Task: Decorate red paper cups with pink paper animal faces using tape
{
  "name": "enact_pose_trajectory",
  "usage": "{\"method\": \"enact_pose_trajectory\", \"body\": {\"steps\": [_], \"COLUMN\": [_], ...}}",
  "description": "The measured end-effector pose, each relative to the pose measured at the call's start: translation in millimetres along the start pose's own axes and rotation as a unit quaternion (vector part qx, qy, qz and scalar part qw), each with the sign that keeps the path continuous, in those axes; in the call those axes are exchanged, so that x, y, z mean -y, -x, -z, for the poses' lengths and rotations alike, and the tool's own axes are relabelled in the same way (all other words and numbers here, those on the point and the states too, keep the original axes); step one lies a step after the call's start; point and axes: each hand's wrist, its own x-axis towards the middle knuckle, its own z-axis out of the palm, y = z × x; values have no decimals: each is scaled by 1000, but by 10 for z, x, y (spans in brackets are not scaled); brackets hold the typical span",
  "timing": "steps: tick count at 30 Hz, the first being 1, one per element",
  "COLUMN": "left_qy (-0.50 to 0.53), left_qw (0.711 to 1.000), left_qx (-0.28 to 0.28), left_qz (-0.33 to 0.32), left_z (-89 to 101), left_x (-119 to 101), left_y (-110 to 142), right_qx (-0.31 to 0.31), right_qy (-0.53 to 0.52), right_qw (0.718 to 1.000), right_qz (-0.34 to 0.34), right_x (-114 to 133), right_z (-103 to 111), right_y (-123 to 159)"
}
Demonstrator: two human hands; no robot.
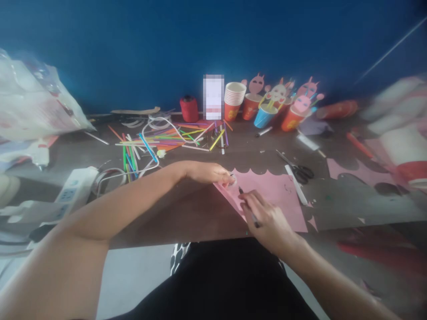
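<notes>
A sheet of pink paper point(270, 191) with a scalloped upper edge lies on the table in front of me. My right hand point(265, 213) is closed around a dark pen point(255, 220), its tip end pointing at the left part of the sheet. At the sheet's upper left corner is my left hand point(216, 172), its fingers pinched together. A small pale shape shows at those fingertips, too blurred to name. Small pen marks show near the paper's right edge. Right of the sheet lie a white strip-like tool point(296, 186) and black scissors point(302, 173).
Colourful sticks point(173, 135) and a white cable spread across the back left. Stacked paper cups point(235, 95), a red thread spool point(189, 109) and cups with pink paper figures point(256, 104) line the wall. Left are a power strip point(76, 189) and glue gun point(30, 153); right, pink scraps point(360, 171).
</notes>
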Motion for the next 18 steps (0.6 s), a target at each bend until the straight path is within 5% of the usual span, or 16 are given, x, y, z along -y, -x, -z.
{"method": "enact_pose_trajectory", "body": {"steps": [6, 11, 14, 18], "left_qy": [-17, -34, -42, -56], "left_qw": [1000, 999, 998, 995], "left_qx": [-2, -19, -39, -64], "left_qz": [-5, -25, -30, -45], "left_z": [-51, -91, -107, -130], "left_x": [-22, -10, -10, -17], "left_y": [28, 44, 55, 75], "right_qx": [-146, -225, -215, -151], "right_qy": [-201, -401, -486, -517], "right_qw": [968, 884, 841, 833], "right_qz": [-30, -79, -104, -128], "right_x": [-216, -219, -242, -265], "right_z": [154, 150, 134, 109], "right_y": [-14, -187, -359, -527]}}
